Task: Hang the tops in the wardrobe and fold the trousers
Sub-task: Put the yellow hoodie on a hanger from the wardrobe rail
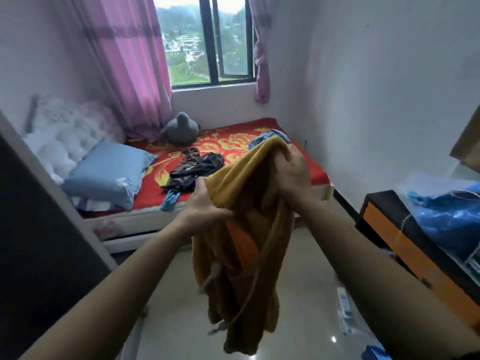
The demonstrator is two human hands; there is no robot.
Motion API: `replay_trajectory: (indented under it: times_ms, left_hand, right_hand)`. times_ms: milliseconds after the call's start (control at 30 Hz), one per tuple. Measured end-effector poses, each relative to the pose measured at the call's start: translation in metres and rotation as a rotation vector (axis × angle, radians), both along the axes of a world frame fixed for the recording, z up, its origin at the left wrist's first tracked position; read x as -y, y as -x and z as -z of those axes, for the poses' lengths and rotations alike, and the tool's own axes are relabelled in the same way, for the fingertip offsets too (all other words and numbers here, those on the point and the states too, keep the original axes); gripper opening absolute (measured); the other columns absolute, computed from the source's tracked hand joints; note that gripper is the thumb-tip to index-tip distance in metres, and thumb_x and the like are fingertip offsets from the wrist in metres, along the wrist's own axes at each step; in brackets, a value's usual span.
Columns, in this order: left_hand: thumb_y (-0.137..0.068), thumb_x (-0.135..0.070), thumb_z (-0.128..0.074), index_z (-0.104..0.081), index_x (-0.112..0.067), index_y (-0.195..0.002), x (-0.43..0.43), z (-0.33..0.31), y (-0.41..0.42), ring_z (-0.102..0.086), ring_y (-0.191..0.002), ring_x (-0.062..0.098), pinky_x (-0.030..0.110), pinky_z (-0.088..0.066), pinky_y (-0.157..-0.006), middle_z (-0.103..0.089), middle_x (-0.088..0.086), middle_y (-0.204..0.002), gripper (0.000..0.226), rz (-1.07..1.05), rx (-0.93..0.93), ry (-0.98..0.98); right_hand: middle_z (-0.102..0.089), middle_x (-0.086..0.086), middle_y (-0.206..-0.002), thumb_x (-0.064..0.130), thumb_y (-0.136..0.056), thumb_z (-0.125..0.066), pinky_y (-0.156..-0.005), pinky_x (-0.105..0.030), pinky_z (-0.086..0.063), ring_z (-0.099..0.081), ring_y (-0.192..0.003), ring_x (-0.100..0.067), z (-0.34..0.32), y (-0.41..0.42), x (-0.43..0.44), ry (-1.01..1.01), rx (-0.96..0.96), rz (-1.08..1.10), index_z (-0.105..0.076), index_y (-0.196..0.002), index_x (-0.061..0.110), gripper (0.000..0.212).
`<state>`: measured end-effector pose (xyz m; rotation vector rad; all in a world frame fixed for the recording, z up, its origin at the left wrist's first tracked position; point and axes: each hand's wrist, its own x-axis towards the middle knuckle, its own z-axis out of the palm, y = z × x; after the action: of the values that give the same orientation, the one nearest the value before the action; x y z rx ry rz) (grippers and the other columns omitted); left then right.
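Note:
A mustard-yellow top [241,258] hangs in the air over the floor, held up at its upper edge by both hands. My left hand [205,206] grips the cloth at its left side. My right hand [292,172] is closed on the bunched fabric higher up on the right. An orange hanger [240,241] and a pale cord show inside the garment. On the bed [315,175] behind lies a heap of dark clothes [193,167], a light blue item [170,200] at the mattress edge and a blue garment [259,140] behind the yellow top.
A blue pillow [109,172] and a grey plush toy [180,128] lie on the bed. A dark panel [39,229] stands at the left. At the right an orange and black cabinet [405,245] carries a blue bag [452,219]. The tiled floor [306,294] lies below.

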<state>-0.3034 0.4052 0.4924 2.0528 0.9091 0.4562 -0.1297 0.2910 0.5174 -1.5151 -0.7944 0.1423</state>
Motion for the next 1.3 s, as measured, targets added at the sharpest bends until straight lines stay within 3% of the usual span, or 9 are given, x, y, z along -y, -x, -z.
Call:
replay_trajectory:
  times_ms: [100, 333, 467, 667, 767, 867, 933, 1100, 1300]
  left_hand:
    - [-0.082, -0.027, -0.068, -0.022, -0.029, -0.125, -0.041, 0.017, 0.042, -0.058, -0.094, 0.022, 0.047, -0.053, -0.084, -0.052, -0.001, -0.101, 0.063, -0.139, -0.093, -0.057]
    - [-0.094, -0.031, -0.052, -0.057, -0.019, -0.101, -0.151, 0.033, 0.187, -0.062, -0.088, 0.025, 0.042, -0.055, -0.080, -0.062, 0.004, -0.094, 0.015, -0.668, -0.146, -0.167]
    - [-0.098, -0.021, -0.045, -0.056, -0.018, -0.082, -0.184, 0.037, 0.267, -0.056, -0.066, 0.016, 0.027, -0.037, -0.052, -0.059, 0.004, -0.076, 0.020, -0.836, -0.222, -0.196]
    - [-0.096, -0.024, -0.049, -0.052, -0.019, -0.078, -0.199, 0.032, 0.352, -0.055, -0.067, 0.019, 0.032, -0.043, -0.057, -0.060, 0.005, -0.080, 0.019, -1.046, -0.366, -0.278]
    - [-0.095, -0.013, -0.049, -0.052, -0.014, -0.068, -0.201, 0.029, 0.380, -0.055, -0.064, 0.021, 0.028, -0.035, -0.051, -0.058, 0.005, -0.070, 0.028, -1.065, -0.078, -0.181]
    - [-0.095, -0.012, -0.046, -0.060, -0.010, -0.079, -0.203, 0.016, 0.413, -0.060, -0.070, 0.027, 0.037, -0.047, -0.060, -0.062, 0.011, -0.072, 0.022, -1.172, 0.293, -0.063]
    - [-0.098, -0.020, -0.043, -0.059, -0.013, -0.085, -0.207, 0.005, 0.432, -0.063, -0.077, 0.030, 0.040, -0.050, -0.067, -0.064, 0.011, -0.078, 0.021, -1.259, 0.360, -0.056]
    - [-0.102, -0.031, -0.039, -0.052, -0.010, -0.104, -0.226, -0.013, 0.463, -0.057, -0.098, 0.037, 0.042, -0.045, -0.082, -0.060, 0.016, -0.102, 0.025, -1.498, 0.053, -0.253]
    - [-0.101, -0.025, -0.043, -0.054, -0.006, -0.106, -0.239, -0.033, 0.483, -0.056, -0.102, 0.034, 0.038, -0.041, -0.081, -0.060, 0.018, -0.109, 0.023, -1.663, 0.059, -0.401]
  right_hand:
    - [-0.059, 0.003, -0.078, 0.030, -0.102, -0.051, -0.068, -0.034, -0.048, -0.056, -0.073, -0.013, -0.036, 0.039, -0.072, -0.019, 0.170, -0.104, -0.059, -0.091, 0.015, 0.021]
    - [-0.060, -0.002, -0.080, 0.028, -0.098, -0.057, -0.061, -0.025, -0.041, -0.055, -0.073, -0.014, -0.052, 0.130, -0.220, -0.071, 0.338, -0.274, -0.061, -0.088, 0.010, 0.021]
    - [-0.058, 0.001, -0.073, 0.032, -0.094, -0.060, -0.060, -0.027, -0.040, -0.052, -0.068, -0.008, -0.045, 0.200, -0.283, -0.068, 0.343, -0.395, -0.060, -0.080, 0.010, 0.025]
    - [-0.047, 0.014, -0.065, 0.023, -0.092, -0.062, -0.056, -0.012, -0.034, -0.048, -0.061, 0.007, -0.076, 0.295, -0.327, -0.174, 0.377, -0.566, -0.051, -0.073, 0.019, 0.023]
    - [-0.052, 0.010, -0.070, 0.027, -0.094, -0.060, -0.057, -0.013, -0.035, -0.048, -0.065, 0.000, -0.077, 0.334, -0.342, -0.214, 0.385, -0.666, -0.056, -0.080, 0.016, 0.018]
    - [-0.056, 0.007, -0.075, 0.031, -0.096, -0.057, -0.062, -0.022, -0.041, -0.052, -0.071, -0.006, -0.077, 0.368, -0.373, -0.146, 0.365, -0.797, -0.060, -0.085, 0.015, 0.019]
    - [-0.059, 0.004, -0.078, 0.033, -0.096, -0.054, -0.063, -0.030, -0.044, -0.056, -0.075, -0.011, -0.074, 0.387, -0.403, 0.007, 0.426, -0.890, -0.061, -0.086, 0.017, 0.020]
    - [-0.060, 0.001, -0.097, 0.037, -0.096, -0.049, -0.075, -0.031, -0.047, -0.058, -0.092, -0.020, -0.057, 0.423, -0.474, 0.272, 0.498, -1.054, -0.062, -0.107, 0.016, 0.028]
    - [-0.049, -0.012, -0.139, 0.044, -0.096, -0.049, -0.104, -0.035, -0.044, -0.053, -0.121, -0.028, -0.060, 0.493, -0.540, 0.261, 0.475, -1.241, -0.051, -0.138, 0.016, 0.051]
